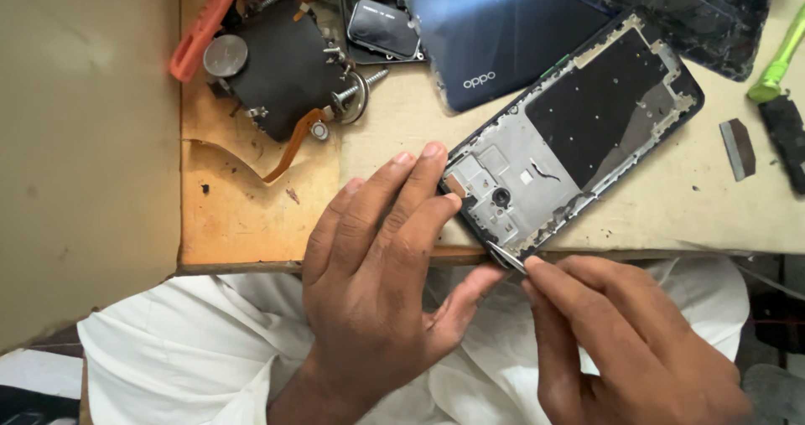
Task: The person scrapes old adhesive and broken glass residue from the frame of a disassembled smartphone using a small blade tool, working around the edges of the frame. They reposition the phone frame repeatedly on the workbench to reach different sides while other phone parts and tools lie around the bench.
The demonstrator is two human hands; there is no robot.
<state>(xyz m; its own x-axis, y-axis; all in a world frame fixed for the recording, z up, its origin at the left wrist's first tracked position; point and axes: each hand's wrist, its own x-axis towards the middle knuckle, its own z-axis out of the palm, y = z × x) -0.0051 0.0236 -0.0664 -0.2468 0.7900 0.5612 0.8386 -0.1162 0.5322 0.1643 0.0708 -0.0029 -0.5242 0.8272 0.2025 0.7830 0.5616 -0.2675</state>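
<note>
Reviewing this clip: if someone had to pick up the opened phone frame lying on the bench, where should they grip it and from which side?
Probably by the two long side rails of the phone frame, near its far upper end. That end lies free on the table, while the left hand pins the near end and the right hand works a thin metal tool at the near edge. Come from above right.

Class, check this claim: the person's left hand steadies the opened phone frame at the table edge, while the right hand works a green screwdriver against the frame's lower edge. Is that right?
Not quite. The head view shows the right hand pinching a thin metal tool, perhaps tweezers, not a green screwdriver. The green-handled tool lies untouched at the table's far right. The left hand does steady the opened phone frame at the table edge.
</note>
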